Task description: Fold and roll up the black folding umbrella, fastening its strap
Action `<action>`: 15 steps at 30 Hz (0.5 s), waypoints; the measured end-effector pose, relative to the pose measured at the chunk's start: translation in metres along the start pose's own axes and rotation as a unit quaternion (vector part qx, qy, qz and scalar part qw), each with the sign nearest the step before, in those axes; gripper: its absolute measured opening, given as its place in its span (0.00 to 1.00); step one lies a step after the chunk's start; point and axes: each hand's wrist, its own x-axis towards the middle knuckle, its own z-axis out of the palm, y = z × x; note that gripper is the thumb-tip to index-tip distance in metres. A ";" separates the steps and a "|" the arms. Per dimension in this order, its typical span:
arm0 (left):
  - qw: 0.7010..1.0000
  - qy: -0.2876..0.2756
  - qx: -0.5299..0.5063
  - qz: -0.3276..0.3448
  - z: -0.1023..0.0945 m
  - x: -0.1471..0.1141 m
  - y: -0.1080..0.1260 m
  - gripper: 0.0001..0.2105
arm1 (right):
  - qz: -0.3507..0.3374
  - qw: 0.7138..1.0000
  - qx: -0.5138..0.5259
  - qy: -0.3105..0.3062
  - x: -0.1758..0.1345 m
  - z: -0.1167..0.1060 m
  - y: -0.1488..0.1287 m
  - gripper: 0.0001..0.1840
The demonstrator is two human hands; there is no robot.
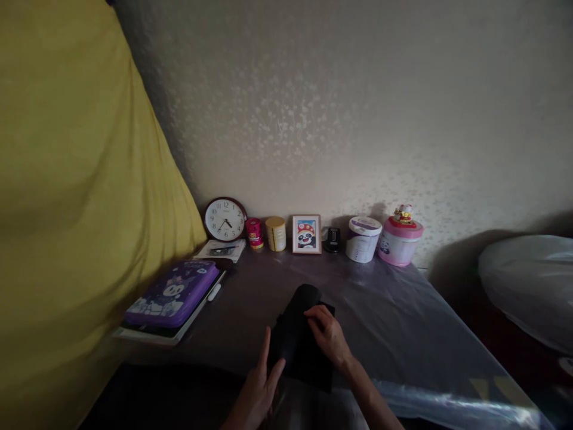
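Note:
A matte black roll [293, 319], rounded at its far end, lies at a slant near the front of the table. Its exact kind is too dark to make out. Beneath and to the right of it spreads a flat black piece [313, 364], perhaps part of the same thing. My left hand [262, 382] grips the near end from the left, thumb on top and a finger along the side. With bent fingers pressed together, my right hand [329, 334] pinches the roll's right edge near the far end.
Along the wall stand a round clock [225, 219], a pink can [254, 233], a yellow-lidded can [276, 233], a panda picture frame [307, 235], a small black object [332, 239] and two tubs [362, 242]. A purple case [174, 292] lies left, beside a yellow curtain [89, 179].

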 end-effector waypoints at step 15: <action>0.942 0.054 0.305 0.131 -0.007 0.003 -0.010 0.33 | 0.000 0.999 0.019 0.033 0.004 -0.030 0.030 0.13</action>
